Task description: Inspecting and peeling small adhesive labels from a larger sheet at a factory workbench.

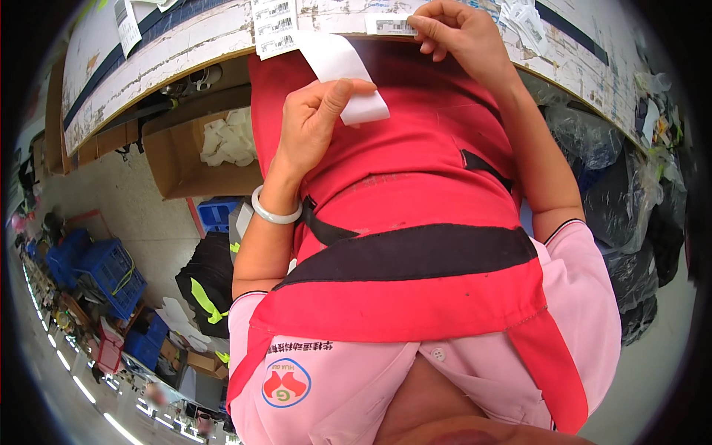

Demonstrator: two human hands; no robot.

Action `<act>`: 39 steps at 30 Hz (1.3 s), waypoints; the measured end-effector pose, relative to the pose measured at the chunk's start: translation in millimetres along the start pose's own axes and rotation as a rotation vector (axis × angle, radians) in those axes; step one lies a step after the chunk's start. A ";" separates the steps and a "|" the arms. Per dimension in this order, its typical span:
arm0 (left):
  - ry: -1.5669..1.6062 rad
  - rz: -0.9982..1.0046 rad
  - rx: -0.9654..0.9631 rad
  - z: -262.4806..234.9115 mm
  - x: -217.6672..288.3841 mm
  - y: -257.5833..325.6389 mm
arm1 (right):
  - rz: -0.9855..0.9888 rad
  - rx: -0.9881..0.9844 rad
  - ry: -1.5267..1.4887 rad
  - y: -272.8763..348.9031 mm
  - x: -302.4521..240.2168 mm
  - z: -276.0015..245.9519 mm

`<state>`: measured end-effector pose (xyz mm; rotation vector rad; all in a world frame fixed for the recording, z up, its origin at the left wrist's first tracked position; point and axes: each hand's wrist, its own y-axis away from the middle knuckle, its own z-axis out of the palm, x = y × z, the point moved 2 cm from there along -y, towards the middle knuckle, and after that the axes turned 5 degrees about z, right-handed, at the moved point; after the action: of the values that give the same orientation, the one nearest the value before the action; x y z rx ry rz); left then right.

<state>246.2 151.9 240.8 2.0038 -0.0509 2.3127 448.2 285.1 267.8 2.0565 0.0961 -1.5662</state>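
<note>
In the head view my left hand [315, 119] is closed on a white paper strip [337, 63], thumb on top, with its free end curling down over my red apron [400, 178]. The strip's far end meets a sheet of barcode labels [274, 30] lying at the table's near edge. To the right, my right hand [467, 37] pinches the right end of a small white barcode label [387, 24] between thumb and fingers. This label lies at the edge of the worn white table [200, 37].
A pile of white label slips [525, 28] lies right of my right hand. Under the table at left stands a cardboard box [170, 159] with crumpled white paper. Plastic-wrapped dark bundles [612, 200] sit at the right. Blue crates [111, 274] stand on the floor at left.
</note>
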 end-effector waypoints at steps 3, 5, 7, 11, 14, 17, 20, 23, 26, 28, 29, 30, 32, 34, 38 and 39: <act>0.023 -0.048 0.000 -0.5 -2.2 0.7 | 0.025 -0.022 0.073 -13.9 3.7 -6.0; 0.023 -0.045 -0.002 0.2 -4.6 0.6 | 0.044 -0.051 0.028 -18.8 8.0 -6.5; 0.023 -0.043 -0.002 0.2 -5.8 0.4 | 0.046 -0.043 0.043 -22.1 9.0 -4.9; 0.017 -0.070 0.003 2.1 -5.7 -0.4 | 0.065 -0.056 0.005 -28.9 16.6 -6.2; 0.016 -0.083 0.011 1.3 -7.0 0.1 | 0.069 -0.033 0.065 -25.6 8.1 -2.1; 0.015 -0.092 0.011 3.1 -7.8 -0.6 | 0.072 -0.067 0.017 -28.1 12.1 -3.9; 0.014 -0.109 0.014 3.3 -8.1 -0.5 | 0.060 -0.045 0.055 -26.9 9.9 -3.2; 0.009 -0.116 0.014 4.5 -7.4 -0.3 | 0.075 -0.055 0.040 -28.5 12.0 -3.5; 0.003 -0.116 0.015 3.7 -7.3 -0.7 | 0.059 -0.029 0.091 -27.0 8.5 -1.5; 0.003 -0.119 0.009 4.3 -7.0 -0.8 | 0.064 -0.034 0.089 -28.1 9.7 -2.0; 0.001 -0.118 0.014 4.9 -6.5 -0.7 | 0.070 -0.040 0.086 -28.4 10.2 -2.0; -0.001 -0.118 0.020 5.3 -6.4 -0.4 | 0.071 -0.040 0.086 -27.4 8.8 -1.2; -0.002 -0.122 0.018 5.2 -6.0 -0.3 | 0.032 -0.021 0.160 -24.6 3.2 2.1; -0.004 -0.123 0.010 6.3 -5.7 -0.9 | 0.031 -0.010 0.182 -23.6 2.8 4.2; -0.006 -0.137 0.015 8.6 -7.0 -0.7 | -0.010 0.020 0.251 -19.0 -1.5 7.3; 0.007 -0.145 0.007 9.2 -7.4 -1.4 | -0.014 0.025 0.253 -18.7 -1.9 5.5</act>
<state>256.5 152.3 234.8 1.9330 0.0994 2.2341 435.8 299.0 261.5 2.2694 0.1853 -1.3135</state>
